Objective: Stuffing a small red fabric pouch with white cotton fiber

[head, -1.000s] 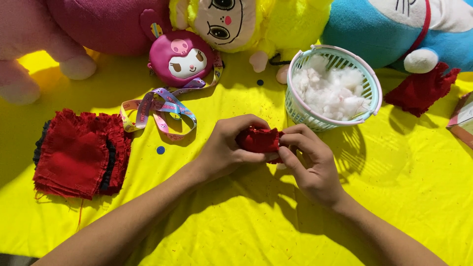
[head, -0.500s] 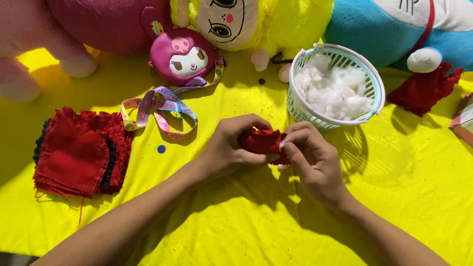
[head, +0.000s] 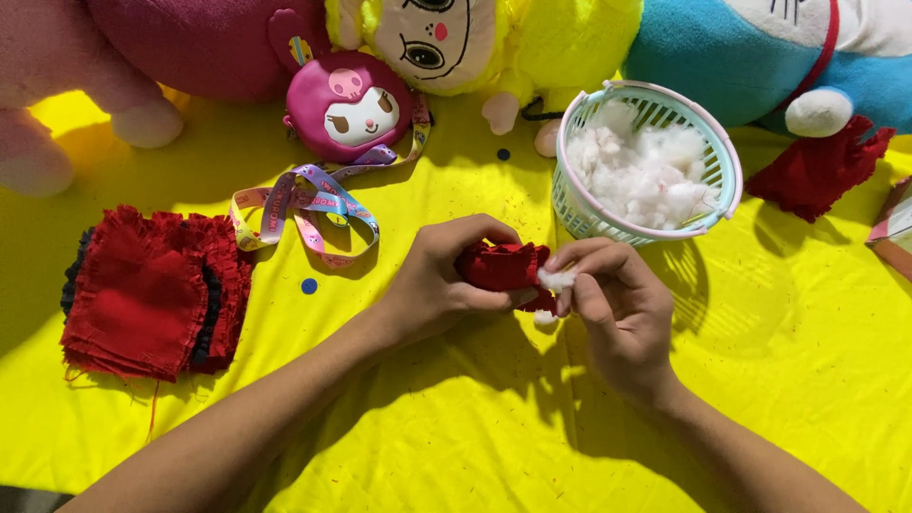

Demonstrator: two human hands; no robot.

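Upper right of centre sits a pale green plastic basket (head: 722,161), round with slatted walls, heaped with white stuffing (head: 641,171). At the right edge of the frame a corner of a small box (head: 895,233) pokes in, pinkish on top and brown along the side; its print is too small to make out. Up top left of centre lies a round pink doll-face pouch (head: 350,106), and its pastel printed lanyard (head: 304,204) loops down over the yellow cloth (head: 456,446) covering the bench. Plush toys line the top edge: a pink one (head: 142,47) at the left, a yellow one (head: 494,38) in the middle, a blue one (head: 760,57) at the right.

And here, dead centre, the action: the left hand (head: 442,280) comes in from the lower left, fingers curled over, grip clenched around a small red fabric pouch (head: 499,266). The right hand (head: 617,309) comes up from the lower right, thumb and forefinger pinched on a tuft of white stuffing (head: 559,279) right at the pouch's open edge. A smaller white wisp (head: 543,318) shows just below the pouch.

At the left, a stack of red fringed fabric squares (head: 152,294) rests well apart from the hands. Another red fabric piece (head: 817,171) lies at the right, beside the basket.
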